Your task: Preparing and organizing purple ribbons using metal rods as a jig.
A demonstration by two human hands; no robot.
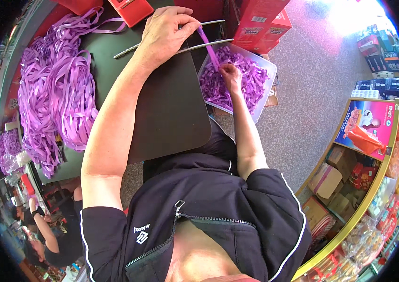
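Note:
A short purple ribbon is stretched between my two hands, beside the table's right edge. My left hand is above the table's far right corner and pinches the ribbon's upper end between thumb and fingers. Closed on the lower end is my right hand, over a translucent plastic bin. Many purple ribbon pieces fill that bin. Two thin metal rods run out past the table edge near my left hand; part of them is hidden behind it.
Long purple ribbons lie heaped on the left of the dark table. A red box sits at the far edge. Red cartons stand behind the bin. Display shelves line the right; another person is at lower left.

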